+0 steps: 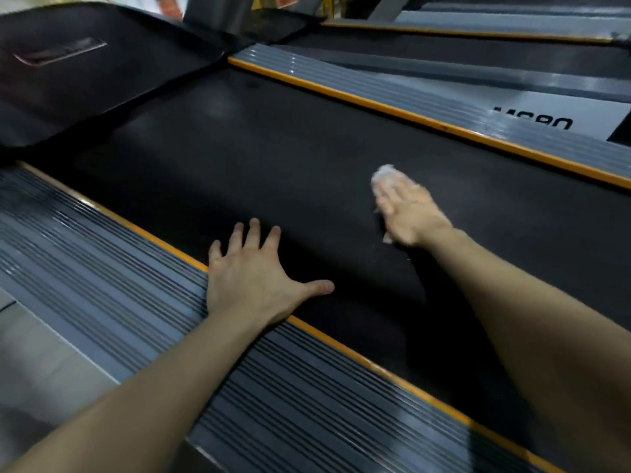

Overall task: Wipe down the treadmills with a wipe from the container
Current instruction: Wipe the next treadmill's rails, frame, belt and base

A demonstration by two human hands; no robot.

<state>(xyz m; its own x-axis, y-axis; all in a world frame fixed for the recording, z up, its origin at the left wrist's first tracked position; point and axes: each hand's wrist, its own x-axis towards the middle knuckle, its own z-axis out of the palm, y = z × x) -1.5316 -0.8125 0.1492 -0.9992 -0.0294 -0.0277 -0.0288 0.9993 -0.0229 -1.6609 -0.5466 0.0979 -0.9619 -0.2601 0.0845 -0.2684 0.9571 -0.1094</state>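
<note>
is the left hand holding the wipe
No, the left hand lies flat and empty on the belt; the wipe is under the right hand.

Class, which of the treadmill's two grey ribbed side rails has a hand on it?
The grey ribbed rail left of the black belt: the left hand lies across its orange edge. The far right rail is untouched.

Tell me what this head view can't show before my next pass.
- Crumpled white wipe: head view, mostly under the motion-blurred right hand; its dirtiness is unreadable.
- Black lettering on the far grey side rail: blurred, only partly legible.
- Wipe container: out of frame.
- Treadmill console: beyond the top edge.
</note>
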